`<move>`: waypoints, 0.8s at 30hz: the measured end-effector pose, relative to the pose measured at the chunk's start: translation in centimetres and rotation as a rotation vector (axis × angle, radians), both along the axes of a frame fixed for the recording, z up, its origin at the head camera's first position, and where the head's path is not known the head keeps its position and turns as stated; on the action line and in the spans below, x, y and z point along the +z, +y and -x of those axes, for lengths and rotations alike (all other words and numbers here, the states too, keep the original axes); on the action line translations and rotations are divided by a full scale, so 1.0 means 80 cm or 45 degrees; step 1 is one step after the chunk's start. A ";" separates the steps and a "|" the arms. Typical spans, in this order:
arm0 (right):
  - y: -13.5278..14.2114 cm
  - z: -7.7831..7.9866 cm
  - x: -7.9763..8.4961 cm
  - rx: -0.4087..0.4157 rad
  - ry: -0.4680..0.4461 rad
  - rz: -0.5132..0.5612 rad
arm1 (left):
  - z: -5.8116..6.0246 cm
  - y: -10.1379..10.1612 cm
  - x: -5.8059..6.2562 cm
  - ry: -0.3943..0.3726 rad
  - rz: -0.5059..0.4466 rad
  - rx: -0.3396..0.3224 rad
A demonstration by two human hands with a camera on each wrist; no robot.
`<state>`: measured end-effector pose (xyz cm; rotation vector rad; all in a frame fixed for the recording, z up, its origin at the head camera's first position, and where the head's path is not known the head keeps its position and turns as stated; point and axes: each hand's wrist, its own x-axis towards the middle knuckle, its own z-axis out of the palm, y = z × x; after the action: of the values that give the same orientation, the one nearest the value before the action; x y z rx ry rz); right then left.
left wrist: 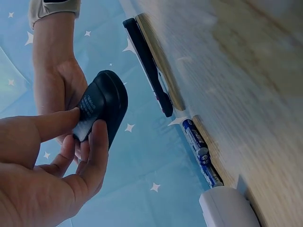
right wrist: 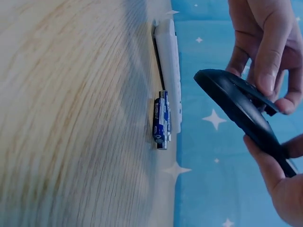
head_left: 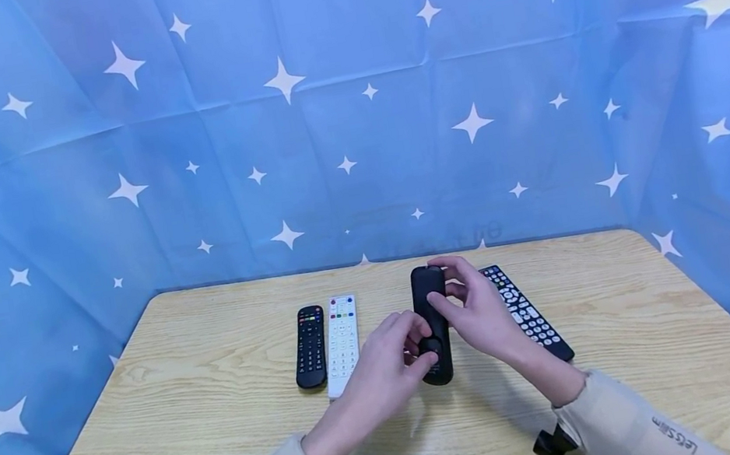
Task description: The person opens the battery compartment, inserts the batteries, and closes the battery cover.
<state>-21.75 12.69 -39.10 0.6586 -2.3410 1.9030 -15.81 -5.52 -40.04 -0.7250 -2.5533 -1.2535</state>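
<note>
A black remote control (head_left: 429,296) is held above the table, its buttonless back facing up. My right hand (head_left: 480,312) grips its far part, thumb on the back and fingers around the side. With thumb and fingers, my left hand (head_left: 388,358) pinches the battery cover (right wrist: 270,109) at the near end. In the right wrist view that cover tilts away from the remote's body, leaving a gap at one end. Small pale print (left wrist: 89,105) shows near my left fingers. The inside of the battery compartment is hidden.
Left of my hands lie a small black remote (head_left: 310,346) and a white remote (head_left: 342,333). A long black remote with white buttons (head_left: 527,313) lies on the right, partly behind my right hand. Several blue batteries (right wrist: 161,120) rest on the wooden table (head_left: 229,452).
</note>
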 end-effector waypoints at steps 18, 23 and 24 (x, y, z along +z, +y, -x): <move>0.003 0.001 -0.004 0.043 -0.083 0.068 | 0.001 -0.006 0.003 -0.087 -0.076 -0.080; 0.004 0.000 -0.003 0.042 -0.085 0.071 | 0.001 -0.007 0.005 -0.083 -0.079 -0.103; 0.004 0.000 -0.003 0.039 -0.086 0.070 | 0.001 -0.007 0.005 -0.082 -0.078 -0.107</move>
<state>-21.77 13.04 -39.38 0.6385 -2.3210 2.0261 -15.86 -6.11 -39.67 -0.7990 -2.5465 -1.3970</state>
